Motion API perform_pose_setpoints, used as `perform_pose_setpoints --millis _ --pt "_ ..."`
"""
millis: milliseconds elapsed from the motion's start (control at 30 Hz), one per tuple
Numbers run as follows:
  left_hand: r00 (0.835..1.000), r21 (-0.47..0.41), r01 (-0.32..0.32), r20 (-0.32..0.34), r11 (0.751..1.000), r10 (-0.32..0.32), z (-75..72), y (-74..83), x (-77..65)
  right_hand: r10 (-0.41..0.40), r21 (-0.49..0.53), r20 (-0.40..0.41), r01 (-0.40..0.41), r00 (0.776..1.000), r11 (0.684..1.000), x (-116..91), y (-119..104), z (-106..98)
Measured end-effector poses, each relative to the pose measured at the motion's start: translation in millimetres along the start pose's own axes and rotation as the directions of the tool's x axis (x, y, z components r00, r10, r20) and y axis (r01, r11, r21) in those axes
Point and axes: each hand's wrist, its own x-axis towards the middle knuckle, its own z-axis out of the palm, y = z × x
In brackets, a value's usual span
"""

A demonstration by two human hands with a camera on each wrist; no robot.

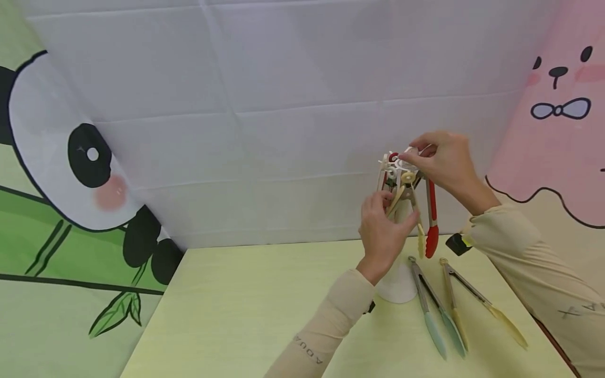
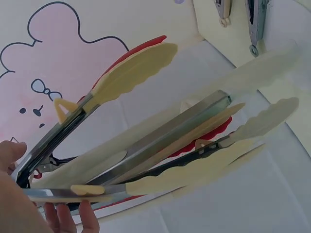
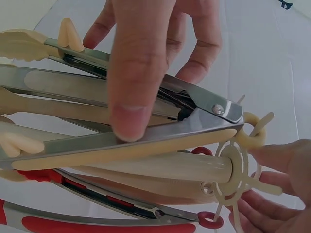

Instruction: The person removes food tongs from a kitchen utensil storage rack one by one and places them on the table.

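A white utensil stand rises at the table's back right, its round hook rack at the top. My left hand is around a pair of cream-tipped metal tongs, thumb on one arm and fingers at the other, just below the hinge. The tongs' pale ring lies at a hook; whether it is fully over the hook cannot be told. My right hand holds the rack's rim from the far side, thumb close to that ring. Red tongs and several others hang around the pole.
Two pairs of tongs lie on the table in front of the stand: one pair with blue-green tips and one with yellow tips. The table meets a white cloth backdrop close behind the stand.
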Motion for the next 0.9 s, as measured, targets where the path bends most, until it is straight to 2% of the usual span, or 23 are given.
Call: perform_pose_setpoints --millis 233,500,767,900 --pt "0.999 0.120 0.012 -0.032 0.993 -0.008 13.4 -2.9 -8.3 -0.032 -0.017 -0.041 0.032 0.999 0.999 -1 -4 3" --pt "0.995 0.195 0.097 -0.049 0.976 -0.089 23.4 -6.2 -15.2 -0.022 -0.021 -0.048 0.021 0.999 1.000 1 -8 4" --pt "0.993 0.295 0.069 -0.117 0.953 -0.035 30.6 -12.4 -14.3 0.006 -0.026 -0.082 -0.008 0.997 1.000 0 -10 7" --pt "0.988 0.298 0.065 -0.155 0.952 -0.019 32.9 -13.9 -15.0 0.016 -0.029 -0.088 -0.018 0.996 0.999 0 -14 8"
